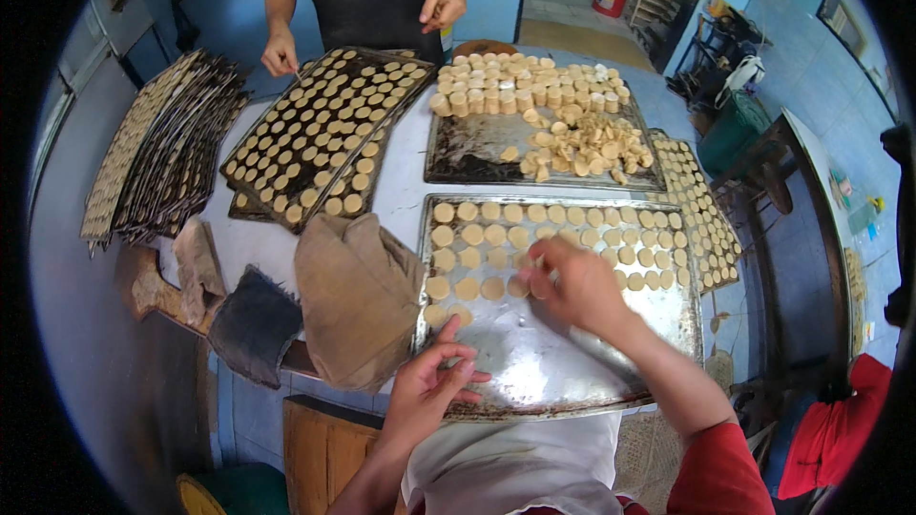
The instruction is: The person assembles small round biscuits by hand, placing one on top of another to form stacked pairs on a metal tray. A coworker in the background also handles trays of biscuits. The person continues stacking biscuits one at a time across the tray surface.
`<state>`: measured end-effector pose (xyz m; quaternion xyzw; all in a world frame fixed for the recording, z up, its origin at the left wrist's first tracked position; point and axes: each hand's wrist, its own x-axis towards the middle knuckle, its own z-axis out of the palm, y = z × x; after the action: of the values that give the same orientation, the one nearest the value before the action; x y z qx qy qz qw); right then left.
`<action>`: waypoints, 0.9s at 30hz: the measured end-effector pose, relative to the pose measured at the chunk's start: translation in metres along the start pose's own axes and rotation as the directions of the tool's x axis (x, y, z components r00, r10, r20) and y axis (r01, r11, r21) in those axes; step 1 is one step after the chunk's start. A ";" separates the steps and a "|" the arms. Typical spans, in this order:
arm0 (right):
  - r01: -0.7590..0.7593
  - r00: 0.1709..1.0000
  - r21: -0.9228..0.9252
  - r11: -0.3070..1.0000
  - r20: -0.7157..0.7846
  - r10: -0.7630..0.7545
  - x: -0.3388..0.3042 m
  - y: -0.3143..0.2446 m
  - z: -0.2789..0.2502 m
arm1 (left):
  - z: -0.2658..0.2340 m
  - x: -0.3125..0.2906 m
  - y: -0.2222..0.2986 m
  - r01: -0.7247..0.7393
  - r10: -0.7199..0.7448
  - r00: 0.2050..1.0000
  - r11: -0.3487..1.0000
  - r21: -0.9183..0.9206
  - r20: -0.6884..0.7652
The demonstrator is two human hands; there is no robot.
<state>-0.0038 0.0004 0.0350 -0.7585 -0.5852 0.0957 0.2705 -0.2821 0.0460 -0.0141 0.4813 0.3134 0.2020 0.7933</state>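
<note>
A metal baking tray (611, 372) lies in front of me, with rows of small round pale dough discs (468, 258) on its far part. Its near part is bare shiny metal. Over the middle of the tray, beside the ends of the nearer rows, is my right hand (582, 288). Its fingers are curled and smeared by motion, so whether a disc is between them does not show. At the tray's near left corner, my left hand (434, 381) has its fingers loosely bent and apart, close to the nearest discs (460, 315). I see nothing in it.
Beyond lies a tray (468, 148) with stacked discs and loose pieces. Filled dark trays (329, 133) sit at left, near a co-worker's hand (280, 52). Many trays (162, 148) lean farther left. A brown cloth (353, 300) and a dark cloth (253, 324) lie beside my tray.
</note>
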 end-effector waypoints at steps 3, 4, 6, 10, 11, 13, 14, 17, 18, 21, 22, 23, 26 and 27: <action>-0.111 0.971 -0.107 0.988 -0.222 0.085 0.044 0.080 -0.032 | 0.001 -0.003 0.005 -0.029 0.030 0.999 0.999 0.014 -0.029; -0.106 0.946 -0.227 0.968 -0.322 0.028 0.063 0.118 -0.044 | 0.001 -0.003 0.007 -0.038 0.038 0.999 0.999 0.007 -0.021; -0.212 0.900 -0.241 0.947 -0.425 0.094 0.099 0.164 -0.072 | 0.003 -0.003 0.007 -0.055 0.055 0.998 0.998 -0.009 -0.018; -0.204 0.920 -0.220 0.954 -0.376 0.111 0.169 0.245 -0.099 | 0.012 -0.001 0.011 -0.083 0.084 0.996 0.996 0.033 -0.032; -0.220 0.932 -0.231 0.948 -0.338 0.134 0.191 0.253 -0.096 | 0.014 -0.003 0.011 -0.089 0.092 0.995 0.995 0.050 -0.048; -0.272 0.942 -0.267 0.925 -0.270 0.199 0.225 0.268 -0.092 | 0.017 -0.006 0.012 -0.100 0.106 0.992 0.992 0.081 -0.068; -0.308 0.940 -0.290 0.906 -0.240 0.242 0.238 0.276 -0.091 | 0.019 -0.006 0.013 -0.101 0.107 0.992 0.991 0.087 -0.073; -0.366 0.926 -0.308 0.878 -0.217 0.310 0.259 0.290 -0.073 | 0.020 -0.010 0.015 -0.100 0.110 0.988 0.990 0.098 -0.105; -0.374 0.923 -0.305 0.876 -0.214 0.320 0.263 0.287 -0.065 | 0.020 -0.012 0.014 -0.100 0.111 0.986 0.990 0.096 -0.122; -0.437 0.887 -0.273 0.857 -0.288 0.361 0.262 0.282 -0.060 | 0.019 -0.016 0.014 -0.073 0.089 0.982 0.992 0.104 -0.165; -0.443 0.881 -0.276 0.853 -0.311 0.357 0.260 0.281 -0.064 | 0.018 -0.016 0.013 -0.060 0.078 0.981 0.992 0.107 -0.176; -0.452 0.873 -0.279 0.847 -0.336 0.354 0.256 0.281 -0.069 | 0.019 -0.015 0.014 -0.069 0.084 0.983 0.993 0.099 -0.161; -0.425 0.845 -0.208 0.881 -0.440 0.303 0.222 0.252 -0.095 | 0.026 -0.005 0.015 -0.080 0.087 0.992 0.994 0.075 -0.094; -0.361 0.857 -0.175 0.916 -0.451 0.251 0.210 0.229 -0.099 | 0.029 -0.003 0.015 -0.079 0.085 0.993 0.994 0.073 -0.083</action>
<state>0.2954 0.1296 0.0340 -0.8731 -0.3916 -0.1027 0.2716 -0.2644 0.0329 0.0103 0.5117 0.3341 0.2441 0.7529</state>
